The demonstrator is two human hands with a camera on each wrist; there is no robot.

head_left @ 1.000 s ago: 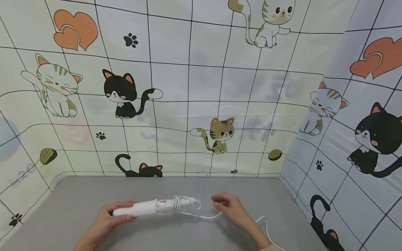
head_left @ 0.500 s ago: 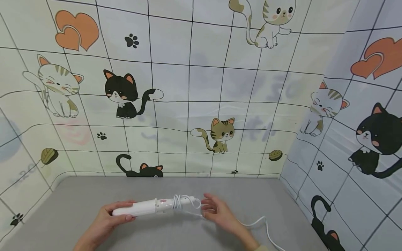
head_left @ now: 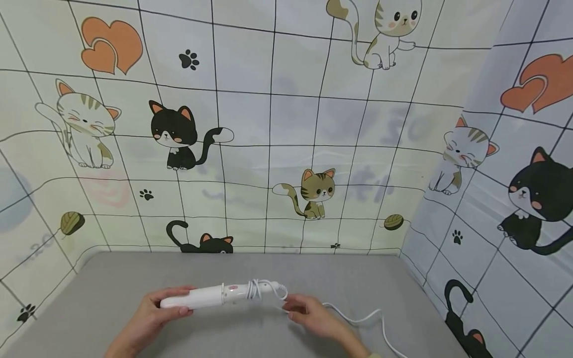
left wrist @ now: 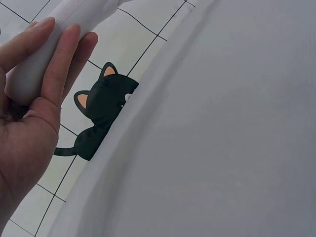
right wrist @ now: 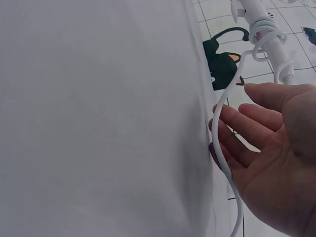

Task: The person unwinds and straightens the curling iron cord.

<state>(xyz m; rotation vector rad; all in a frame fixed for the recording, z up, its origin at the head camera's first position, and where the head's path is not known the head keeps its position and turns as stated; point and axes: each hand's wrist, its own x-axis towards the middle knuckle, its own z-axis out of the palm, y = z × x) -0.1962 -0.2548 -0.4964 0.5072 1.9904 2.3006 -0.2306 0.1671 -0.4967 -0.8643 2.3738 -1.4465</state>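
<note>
A white hair iron (head_left: 210, 296), with its cord wound in loops (head_left: 254, 289) round the right end, is held above the grey surface. My left hand (head_left: 149, 311) grips its thick left end, thumb in front and fingers behind; the left wrist view shows these fingers curled round the white barrel (left wrist: 74, 22). Just right of the cord end is my right hand (head_left: 313, 315). In the right wrist view its fingers are loosely bent and apart, and the loose cord (right wrist: 217, 133) runs across the fingertips and along the palm side.
The loose cord (head_left: 358, 320) trails over the grey tabletop (head_left: 250, 338) to the lower right, past the right forearm. A cat-printed cloth (head_left: 250, 164) stands behind the table and along both sides.
My right hand has moved left towards the cord end, then dipped slightly. The trailing cord has shifted with it. The left hand and the hair iron stay in place.
</note>
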